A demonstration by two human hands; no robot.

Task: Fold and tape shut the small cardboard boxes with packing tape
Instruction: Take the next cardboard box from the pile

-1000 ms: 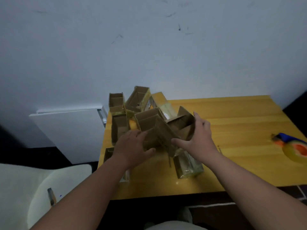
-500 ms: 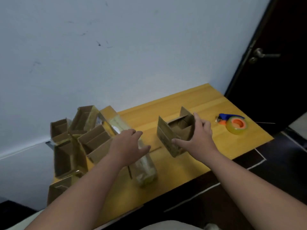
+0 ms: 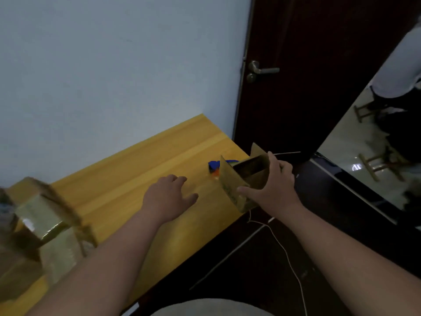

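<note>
My right hand (image 3: 271, 190) grips a small open cardboard box (image 3: 239, 181) at the right end of the yellow wooden table (image 3: 127, 179), thumb on its near side and fingers over the far wall. Its flaps stand up. Just behind the box a blue and orange tape dispenser (image 3: 213, 168) shows, mostly hidden by it. My left hand (image 3: 169, 197) hovers over the table's middle, fingers relaxed, holding nothing. Other open boxes (image 3: 41, 215) sit blurred at the left end.
A dark door (image 3: 319, 65) with a metal handle (image 3: 262, 70) stands behind the table's right end. A white cable (image 3: 287, 254) trails over the dark floor. A person in white stands at the upper right beside wooden stools.
My view swung right. My right hand carried the box toward the table's right end, up to the tape dispenser. My left hand left the pile of boxes and followed over the table.
</note>
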